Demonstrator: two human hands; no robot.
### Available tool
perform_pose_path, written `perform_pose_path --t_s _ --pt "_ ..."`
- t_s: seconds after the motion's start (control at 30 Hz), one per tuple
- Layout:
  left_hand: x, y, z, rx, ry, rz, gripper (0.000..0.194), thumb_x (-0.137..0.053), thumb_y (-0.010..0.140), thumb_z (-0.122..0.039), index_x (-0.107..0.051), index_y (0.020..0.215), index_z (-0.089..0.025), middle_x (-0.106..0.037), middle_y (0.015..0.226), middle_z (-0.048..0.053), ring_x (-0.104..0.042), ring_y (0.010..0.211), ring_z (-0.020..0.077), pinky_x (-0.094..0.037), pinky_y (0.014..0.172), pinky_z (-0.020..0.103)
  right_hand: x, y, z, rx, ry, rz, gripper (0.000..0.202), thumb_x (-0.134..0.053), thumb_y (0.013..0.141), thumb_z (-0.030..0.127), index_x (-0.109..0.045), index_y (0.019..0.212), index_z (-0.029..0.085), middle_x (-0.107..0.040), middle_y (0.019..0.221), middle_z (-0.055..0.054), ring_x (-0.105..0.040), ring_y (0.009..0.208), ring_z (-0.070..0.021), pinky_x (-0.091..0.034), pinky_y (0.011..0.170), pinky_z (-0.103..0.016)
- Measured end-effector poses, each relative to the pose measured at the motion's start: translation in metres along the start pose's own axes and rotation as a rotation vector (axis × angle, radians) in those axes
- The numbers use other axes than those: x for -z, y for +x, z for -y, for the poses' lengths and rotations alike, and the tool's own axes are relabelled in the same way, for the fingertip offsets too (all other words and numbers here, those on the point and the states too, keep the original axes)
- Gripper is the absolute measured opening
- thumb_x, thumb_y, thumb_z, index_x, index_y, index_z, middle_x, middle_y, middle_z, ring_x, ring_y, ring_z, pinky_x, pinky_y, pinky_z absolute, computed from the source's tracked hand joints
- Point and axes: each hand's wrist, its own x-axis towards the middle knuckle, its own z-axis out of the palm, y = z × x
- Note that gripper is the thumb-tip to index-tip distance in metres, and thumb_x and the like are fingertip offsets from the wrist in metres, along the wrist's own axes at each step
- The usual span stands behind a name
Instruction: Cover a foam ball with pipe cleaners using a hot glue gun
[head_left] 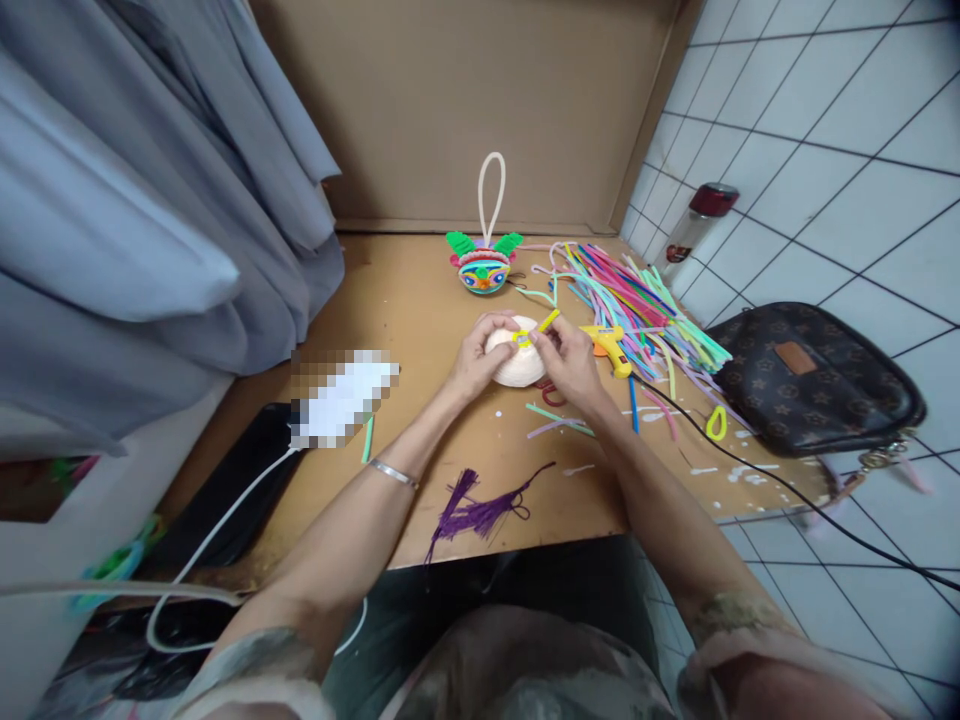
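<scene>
A round cream-coloured dome [519, 372] rests near the middle of the wooden table, between both hands. My left hand [484, 350] curls around its left side, thumb on top. My right hand [566, 355] pinches a yellow fuzzy craft stick [550, 321], likely a pipe cleaner, whose other end meets a small yellow shape on the dome. Just beyond stands a finished-looking lion-head ornament [484, 272] with green ears and a white loop handle. To the right of my right hand lies a yellow glue gun [613, 350].
Many coloured pipe cleaners [622, 290] lie in a pile at the back right, near a brown patterned bag [814, 380]. A black cord [720, 450] runs off right. Purple tassels [480, 515] lie at the front edge. A clear bottle [694, 225] stands by the tiled wall. Grey curtain [172, 200] hangs left.
</scene>
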Motion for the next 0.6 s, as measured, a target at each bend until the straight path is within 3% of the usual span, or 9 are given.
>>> perform_pose_path --t_s 0.33,0.6 --pt "-0.0021 -0.0014 0.0046 -0.013 0.05 -0.053 0.024 -0.068 0.076 -0.033 -0.068 0.099 -0.026 -0.07 0.133 0.009 -0.058 0.135 0.0348 -0.042 0.12 0.057 -0.0011 -0.001 -0.0008 0.017 0.02 0.004 0.021 -0.061 0.091 0.035 -0.052 0.076 0.024 -0.057 0.071 0.002 -0.053 0.071 -0.017 -0.041 0.069 -0.031" --pt "-0.0021 -0.001 0.0046 -0.03 0.024 -0.034 0.027 -0.068 0.079 -0.039 -0.069 0.101 -0.023 -0.067 0.134 0.011 -0.059 0.136 0.033 -0.043 0.122 0.053 -0.0022 -0.0012 -0.0011 0.015 0.038 -0.02 0.021 -0.06 0.09 0.036 -0.05 0.075 0.024 -0.055 0.071 0.002 -0.052 0.069 -0.0171 -0.039 0.069 -0.031"
